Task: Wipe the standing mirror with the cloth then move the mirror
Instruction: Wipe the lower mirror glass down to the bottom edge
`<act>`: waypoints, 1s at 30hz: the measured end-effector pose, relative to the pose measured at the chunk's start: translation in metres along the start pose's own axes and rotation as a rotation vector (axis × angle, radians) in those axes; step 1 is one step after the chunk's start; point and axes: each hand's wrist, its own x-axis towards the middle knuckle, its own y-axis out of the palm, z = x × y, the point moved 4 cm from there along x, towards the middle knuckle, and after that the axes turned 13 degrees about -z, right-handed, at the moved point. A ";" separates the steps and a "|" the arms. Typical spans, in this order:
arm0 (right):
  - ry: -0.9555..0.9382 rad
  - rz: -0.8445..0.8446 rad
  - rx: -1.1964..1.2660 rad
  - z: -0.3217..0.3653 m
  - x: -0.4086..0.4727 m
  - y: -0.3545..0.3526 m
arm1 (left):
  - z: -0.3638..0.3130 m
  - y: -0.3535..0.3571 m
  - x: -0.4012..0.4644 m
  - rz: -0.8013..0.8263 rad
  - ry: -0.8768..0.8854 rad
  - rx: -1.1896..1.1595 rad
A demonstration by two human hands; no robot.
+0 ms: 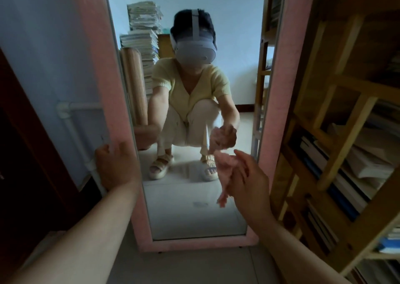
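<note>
A tall standing mirror with a pink frame (101, 71) stands on the floor straight ahead, leaning back against a pale blue wall. My left hand (116, 164) grips the frame's left edge low down, fingers wrapped around it. My right hand (249, 179) holds a crumpled pink cloth (225, 171) close to the lower right of the glass; whether the cloth touches the glass is unclear. The glass reflects a crouching person and both hands.
A wooden bookshelf (346, 145) full of books stands tight against the mirror's right side. A white pipe (71, 114) runs down the wall on the left, beside dark wooden furniture (28, 145). Light tiled floor (194, 266) lies in front of the mirror.
</note>
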 end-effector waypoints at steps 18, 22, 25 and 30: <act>0.331 0.235 0.257 0.067 -0.003 0.008 | -0.042 -0.003 -0.114 1.043 -0.053 -0.175; 0.360 0.302 0.335 0.064 -0.003 0.011 | -0.038 -0.003 -0.104 0.919 -0.211 -0.214; 0.413 0.255 0.370 0.060 0.001 0.010 | -0.035 -0.009 -0.095 0.872 -0.298 -0.265; 0.481 0.159 0.356 0.052 0.004 0.006 | -0.032 -0.015 -0.082 0.787 -0.404 -0.368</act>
